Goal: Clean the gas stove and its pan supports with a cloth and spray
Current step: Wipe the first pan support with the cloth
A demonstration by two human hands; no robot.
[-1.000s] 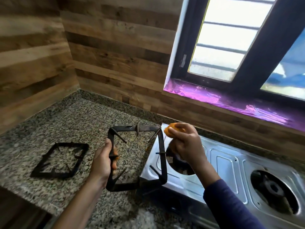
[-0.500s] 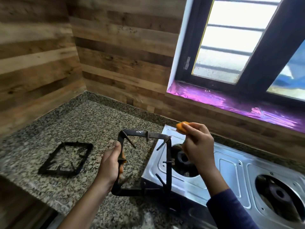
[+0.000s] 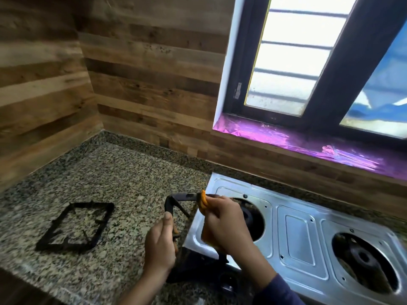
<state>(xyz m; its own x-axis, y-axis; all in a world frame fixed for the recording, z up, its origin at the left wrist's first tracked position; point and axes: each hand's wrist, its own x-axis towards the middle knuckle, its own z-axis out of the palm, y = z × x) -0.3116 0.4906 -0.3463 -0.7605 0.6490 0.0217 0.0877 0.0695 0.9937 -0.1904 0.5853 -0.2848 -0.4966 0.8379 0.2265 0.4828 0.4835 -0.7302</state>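
"How many pan supports can you count from there?"

"Two. One pan support (image 3: 170, 204) is up on edge, off the counter. The left hand (image 3: 160, 243) has its fingers wrapped round the left bar, thumb lying up along it. The second pan support (image 3: 74, 225) lies flat on the granite counter (image 3: 123, 177), well to the left of those fingers."

"And the other hand?"

"The right hand (image 3: 224, 227) is closed on one orange cloth (image 3: 203, 198). The cloth bunches out above the fingertips against the top bar of the held support, and more of it hangs below the palm."

"Where's the stove?"

"One steel gas stove (image 3: 299, 236), beneath the right fingers and stretching off to their right. It has two burner wells, both bare. The near well (image 3: 250, 219) is just behind the right knuckles, partly hidden. The far well (image 3: 365, 260) is well off to the right."
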